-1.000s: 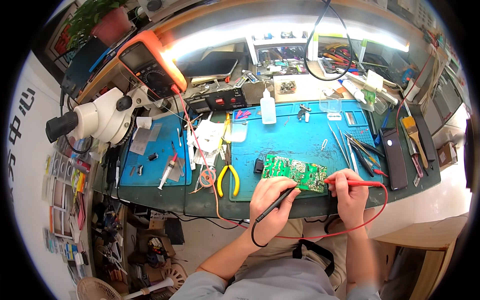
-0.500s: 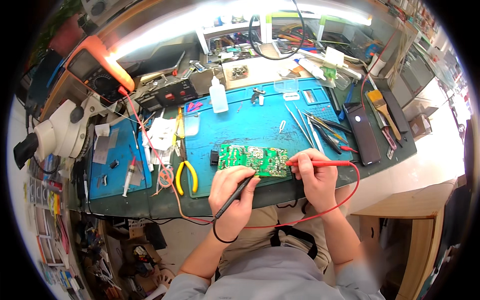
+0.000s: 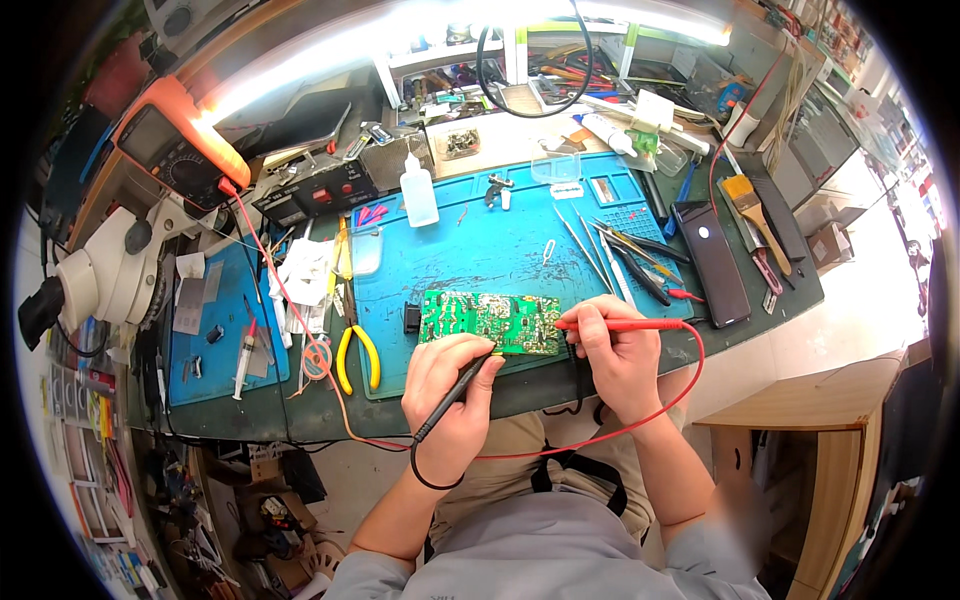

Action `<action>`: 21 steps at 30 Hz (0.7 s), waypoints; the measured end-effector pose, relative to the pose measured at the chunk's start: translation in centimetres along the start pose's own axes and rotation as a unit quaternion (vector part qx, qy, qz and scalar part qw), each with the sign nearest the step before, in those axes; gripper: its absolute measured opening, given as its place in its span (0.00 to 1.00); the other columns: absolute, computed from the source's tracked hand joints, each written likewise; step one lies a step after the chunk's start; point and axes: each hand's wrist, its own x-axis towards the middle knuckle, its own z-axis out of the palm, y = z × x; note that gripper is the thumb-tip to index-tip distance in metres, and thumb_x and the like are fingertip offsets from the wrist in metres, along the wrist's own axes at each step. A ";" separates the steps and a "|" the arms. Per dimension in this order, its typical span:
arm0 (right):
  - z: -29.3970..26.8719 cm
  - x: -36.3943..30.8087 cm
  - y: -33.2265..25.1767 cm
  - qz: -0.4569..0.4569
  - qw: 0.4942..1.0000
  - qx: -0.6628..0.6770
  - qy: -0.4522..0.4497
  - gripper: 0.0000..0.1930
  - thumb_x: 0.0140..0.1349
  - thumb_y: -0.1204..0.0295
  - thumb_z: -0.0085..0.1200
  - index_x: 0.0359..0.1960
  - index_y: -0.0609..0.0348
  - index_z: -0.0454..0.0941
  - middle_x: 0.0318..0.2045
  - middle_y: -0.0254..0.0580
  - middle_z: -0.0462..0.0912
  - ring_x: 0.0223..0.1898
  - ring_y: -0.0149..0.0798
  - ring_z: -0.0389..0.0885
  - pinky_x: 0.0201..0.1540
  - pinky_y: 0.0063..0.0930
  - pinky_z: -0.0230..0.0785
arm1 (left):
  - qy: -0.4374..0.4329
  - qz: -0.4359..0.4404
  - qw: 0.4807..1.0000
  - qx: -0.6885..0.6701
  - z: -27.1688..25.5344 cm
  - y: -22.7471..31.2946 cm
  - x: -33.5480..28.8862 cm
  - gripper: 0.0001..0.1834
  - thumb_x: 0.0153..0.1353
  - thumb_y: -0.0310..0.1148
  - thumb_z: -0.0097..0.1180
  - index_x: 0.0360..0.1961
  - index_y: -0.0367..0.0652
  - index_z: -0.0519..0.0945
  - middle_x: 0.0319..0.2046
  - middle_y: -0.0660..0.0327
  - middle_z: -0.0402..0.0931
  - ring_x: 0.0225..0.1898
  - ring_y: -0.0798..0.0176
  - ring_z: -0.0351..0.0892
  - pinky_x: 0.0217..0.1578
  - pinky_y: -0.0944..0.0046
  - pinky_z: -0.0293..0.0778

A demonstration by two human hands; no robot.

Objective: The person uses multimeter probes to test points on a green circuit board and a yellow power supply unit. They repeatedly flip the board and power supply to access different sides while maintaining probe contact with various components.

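Observation:
A green circuit board [image 3: 490,322] lies solder side up near the front of the blue work mat [image 3: 450,260]. My left hand [image 3: 447,400] is closed on a black test probe [image 3: 448,402], its tip at the board's near edge. Held in my right hand [image 3: 622,358] is a red test probe [image 3: 630,325], pointing left with its tip at the board's right edge. Whether either tip touches metal is too small to tell. The red lead [image 3: 262,240] runs up to an orange multimeter [image 3: 180,145] at the back left; its screen is unreadable.
Yellow-handled pliers [image 3: 358,358] lie left of the board. Tweezers [image 3: 585,250] and black-handled pliers [image 3: 640,275] lie to the right, beside a dark phone [image 3: 712,265]. A white bottle [image 3: 419,195] stands behind. A microscope [image 3: 95,275] stands at far left.
The whole view has shifted slightly, so the scene sits a little further left. Both hands keep their probes at nearly the same places on the board.

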 end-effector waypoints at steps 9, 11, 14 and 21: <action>-0.3 0.2 -0.2 0.011 1.000 0.004 -0.018 0.11 0.72 0.72 0.54 0.33 0.64 0.84 0.28 0.38 0.85 0.29 0.29 0.81 0.32 0.26 0.72 | -0.001 -0.006 1.000 -0.007 0.0 0.1 0.1 0.08 0.61 0.25 0.70 0.40 0.38 0.84 0.39 0.56 0.85 0.40 0.58 0.81 0.41 0.62 0.76; -0.3 0.2 -0.2 0.013 1.000 0.001 -0.021 0.11 0.72 0.73 0.54 0.33 0.64 0.85 0.28 0.39 0.85 0.29 0.30 0.81 0.32 0.26 0.72 | -0.001 -0.008 1.000 -0.012 0.0 0.1 0.1 0.08 0.61 0.25 0.70 0.40 0.38 0.84 0.39 0.56 0.85 0.40 0.58 0.81 0.41 0.62 0.76; -0.1 0.2 -0.2 0.004 1.000 -0.006 -0.009 0.11 0.71 0.73 0.54 0.32 0.64 0.84 0.28 0.39 0.85 0.29 0.30 0.81 0.32 0.26 0.72 | 0.000 -0.009 1.000 -0.015 0.0 0.1 0.1 0.08 0.61 0.25 0.70 0.40 0.38 0.84 0.40 0.56 0.85 0.40 0.57 0.81 0.42 0.62 0.77; -0.2 0.2 -0.1 0.008 1.000 0.004 -0.015 0.11 0.71 0.73 0.54 0.31 0.64 0.84 0.28 0.39 0.85 0.28 0.30 0.81 0.32 0.26 0.72 | -0.003 -0.012 1.000 -0.012 0.0 0.1 0.0 0.08 0.61 0.25 0.70 0.41 0.38 0.84 0.40 0.56 0.84 0.41 0.57 0.81 0.43 0.61 0.77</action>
